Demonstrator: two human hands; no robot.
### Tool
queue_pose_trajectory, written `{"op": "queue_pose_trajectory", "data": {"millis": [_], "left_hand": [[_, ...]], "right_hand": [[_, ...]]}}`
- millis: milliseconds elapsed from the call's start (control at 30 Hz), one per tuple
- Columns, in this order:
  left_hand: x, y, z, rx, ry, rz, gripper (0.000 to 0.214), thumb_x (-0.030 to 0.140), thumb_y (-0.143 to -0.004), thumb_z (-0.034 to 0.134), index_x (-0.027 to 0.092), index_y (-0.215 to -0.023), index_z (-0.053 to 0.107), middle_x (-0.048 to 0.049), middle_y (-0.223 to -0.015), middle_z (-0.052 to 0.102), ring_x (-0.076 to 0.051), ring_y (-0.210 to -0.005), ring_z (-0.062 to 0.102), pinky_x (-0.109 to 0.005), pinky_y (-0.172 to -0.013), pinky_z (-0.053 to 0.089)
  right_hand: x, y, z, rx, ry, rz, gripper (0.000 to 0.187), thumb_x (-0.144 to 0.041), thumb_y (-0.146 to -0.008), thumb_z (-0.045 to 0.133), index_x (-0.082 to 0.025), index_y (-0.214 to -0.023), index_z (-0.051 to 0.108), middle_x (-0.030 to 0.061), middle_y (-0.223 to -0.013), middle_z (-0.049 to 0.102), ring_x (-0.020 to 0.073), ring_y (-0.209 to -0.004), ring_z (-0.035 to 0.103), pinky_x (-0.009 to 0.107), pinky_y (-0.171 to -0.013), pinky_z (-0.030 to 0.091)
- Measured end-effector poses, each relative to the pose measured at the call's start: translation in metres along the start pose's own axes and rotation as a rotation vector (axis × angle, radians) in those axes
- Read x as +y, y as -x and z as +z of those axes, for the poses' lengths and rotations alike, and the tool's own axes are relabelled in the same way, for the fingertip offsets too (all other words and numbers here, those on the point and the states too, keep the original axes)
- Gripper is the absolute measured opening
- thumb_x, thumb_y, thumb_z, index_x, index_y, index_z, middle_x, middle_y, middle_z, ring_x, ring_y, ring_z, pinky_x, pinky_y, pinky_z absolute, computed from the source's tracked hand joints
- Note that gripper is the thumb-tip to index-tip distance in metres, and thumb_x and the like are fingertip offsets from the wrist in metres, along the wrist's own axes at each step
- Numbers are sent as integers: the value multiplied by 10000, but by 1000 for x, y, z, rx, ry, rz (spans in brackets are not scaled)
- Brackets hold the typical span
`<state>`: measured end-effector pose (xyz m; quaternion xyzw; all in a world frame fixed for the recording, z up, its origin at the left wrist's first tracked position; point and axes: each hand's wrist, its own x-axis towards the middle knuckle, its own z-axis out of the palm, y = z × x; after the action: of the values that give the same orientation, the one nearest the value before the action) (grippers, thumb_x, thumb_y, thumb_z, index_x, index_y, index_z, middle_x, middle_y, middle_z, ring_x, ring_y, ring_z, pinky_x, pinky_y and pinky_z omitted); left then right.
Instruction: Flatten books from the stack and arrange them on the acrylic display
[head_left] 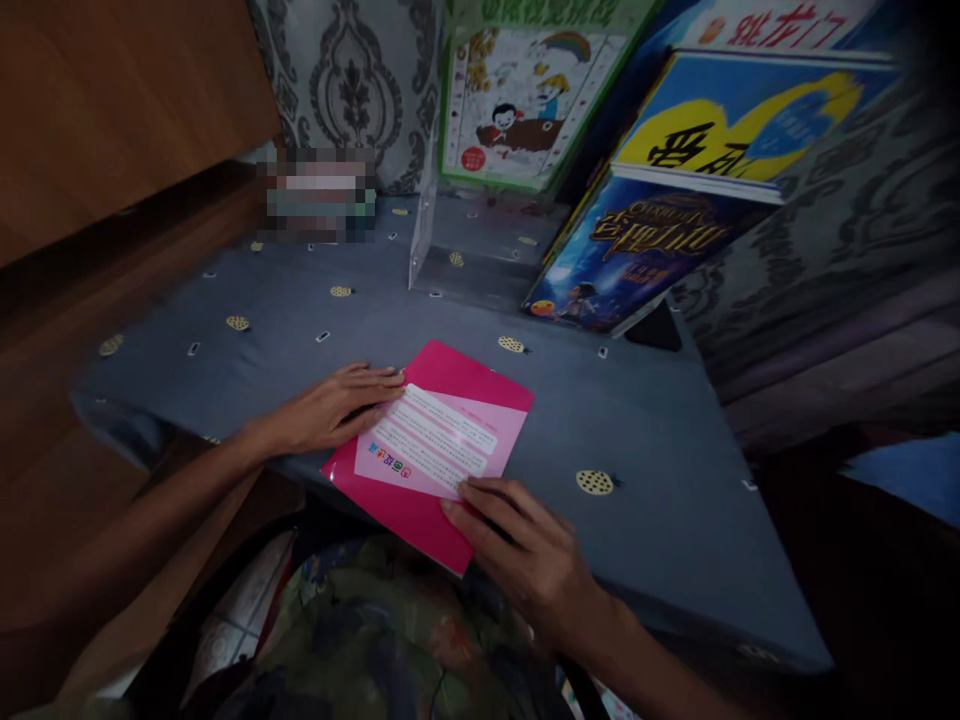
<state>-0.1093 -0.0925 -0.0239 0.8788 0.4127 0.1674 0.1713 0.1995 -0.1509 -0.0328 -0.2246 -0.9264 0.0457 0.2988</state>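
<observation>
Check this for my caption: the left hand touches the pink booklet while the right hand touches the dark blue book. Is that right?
Not quite: the right hand touches the pink booklet, not the dark blue book, which stands farther back on the table, as the head view shows. The left hand does touch the pink booklet.

The head-worn camera looks forward and down across the surface (pixel 652 420) from its near edge, with the wearer's clothing (pixel 382 640) close at the bottom of the view, the left hand (pixel 337 408) and right hand (pixel 536 555) a little beyond, and the books (pixel 645 250) and patterned backdrop (pixel 352 80) farthest, along the top.
</observation>
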Motion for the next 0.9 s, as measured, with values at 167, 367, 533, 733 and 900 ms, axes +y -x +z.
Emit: {"op": "queue_pose_trajectory", "data": {"millis": [167,367,533,733,900], "left_hand": [[-10,1,-5,-50,78,18,422,221,-999,378,269,-1384,547,-36,-1464,533,-192,-1412,430,-472,-1216,256],[-18,3,-9,-91,161,46,484,143,-962,391,299,-1400,526,-25,-1492,503,-189,-1429,404,-492,-1215,251],[-9,-4,-24,-46,331,23,435,326,-983,485,294,-1415,521,-51,-1498,495,-241,-1456,356,-483,-1188,312],[-4,-43,-35,185,583,15,462,536,-924,568,227,-1252,670,-87,-1337,642,-310,-1345,500,-469,-1130,382],[-8,-88,-22,356,807,29,461,563,-914,576,184,-1142,706,-75,-1194,711,-248,-1135,635,-400,-1057,451]], "right_hand": [[3,-2,-1,-13,-95,-14,352,-119,-953,526,-160,-1283,642,126,-1054,748,254,-1043,666,404,-834,625],[9,-12,-16,33,-146,-4,443,-99,-957,506,-205,-1383,564,88,-1037,763,226,-989,696,381,-837,625],[19,-38,-45,89,-165,94,328,-144,-975,492,-250,-1239,655,57,-957,767,213,-870,723,353,-750,609],[46,-73,-64,376,-72,424,318,-435,-945,589,-245,-725,718,-29,-529,597,129,-443,521,267,-451,425],[67,-90,-70,557,-150,472,454,-470,-917,611,-214,-544,583,-36,-472,522,103,-429,460,236,-416,355]]}}
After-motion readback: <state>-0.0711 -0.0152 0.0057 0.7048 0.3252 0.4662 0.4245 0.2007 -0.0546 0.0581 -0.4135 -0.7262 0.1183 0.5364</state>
